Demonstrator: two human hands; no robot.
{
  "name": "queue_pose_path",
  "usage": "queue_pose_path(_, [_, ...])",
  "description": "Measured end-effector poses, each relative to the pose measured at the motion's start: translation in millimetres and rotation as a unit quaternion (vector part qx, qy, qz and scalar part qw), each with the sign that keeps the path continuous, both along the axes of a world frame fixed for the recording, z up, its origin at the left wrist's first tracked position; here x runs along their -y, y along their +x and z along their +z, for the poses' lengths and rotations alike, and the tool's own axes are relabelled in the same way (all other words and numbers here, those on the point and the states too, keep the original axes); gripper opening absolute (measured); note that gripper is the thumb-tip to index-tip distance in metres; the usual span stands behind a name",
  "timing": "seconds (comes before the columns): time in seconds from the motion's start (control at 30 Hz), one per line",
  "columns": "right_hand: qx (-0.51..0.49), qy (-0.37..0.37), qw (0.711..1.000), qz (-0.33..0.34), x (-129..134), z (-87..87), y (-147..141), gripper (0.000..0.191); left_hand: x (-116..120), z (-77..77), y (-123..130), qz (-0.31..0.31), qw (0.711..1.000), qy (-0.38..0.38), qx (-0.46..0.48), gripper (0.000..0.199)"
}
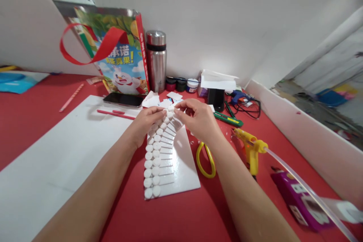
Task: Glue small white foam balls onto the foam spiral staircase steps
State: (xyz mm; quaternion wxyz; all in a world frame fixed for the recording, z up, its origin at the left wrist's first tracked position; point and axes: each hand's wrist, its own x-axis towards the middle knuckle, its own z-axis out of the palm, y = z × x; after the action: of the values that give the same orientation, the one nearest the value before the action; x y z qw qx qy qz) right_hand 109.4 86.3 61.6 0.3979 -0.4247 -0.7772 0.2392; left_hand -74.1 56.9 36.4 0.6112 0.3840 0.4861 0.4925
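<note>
A white board [185,166] lies on the red table. Two rows of small white discs [156,162] run along its left side and curve to the right at the far end. Thin dark lines [166,174] extend from the inner row. At the far end, my left hand [146,123] has its thumb and index finger closed against the discs. Opposite it, my right hand [200,118] pinches a white disc [171,109] at the top of the curve. The fingers partly cover the discs there.
Yellow-handled scissors [206,160] and a yellow glue gun [251,147] lie right of the board. Beyond are a green cutter [228,118], paint jars [181,84], a steel flask [156,60], a phone [123,99] and a gift bag [121,53]. White paper [70,147] covers the left.
</note>
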Motion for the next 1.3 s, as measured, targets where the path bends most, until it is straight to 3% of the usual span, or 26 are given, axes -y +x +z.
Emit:
queue_pose_path(0.27, [-0.091,0.011,0.991,-0.1,-1,9.9,7,0.011,3,-2.7,11,0.033,0.999,-0.006,-0.043,0.05])
queue_pose_path(0.67, [-0.095,0.016,0.989,-0.11,0,13.7,8,0.01,4,-3.4,12,0.04,0.998,-0.011,-0.038,0.046])
queue_pose_path(1.03, [-0.119,0.039,0.985,-0.12,11,32.0,8,0.008,3,-2.9,12,0.064,0.997,-0.012,-0.04,0.047])
queue_pose_path(1.3, [-0.129,0.042,0.983,-0.126,10,34.0,13,0.01,4,-0.9,12,0.055,0.998,-0.013,-0.039,0.047])
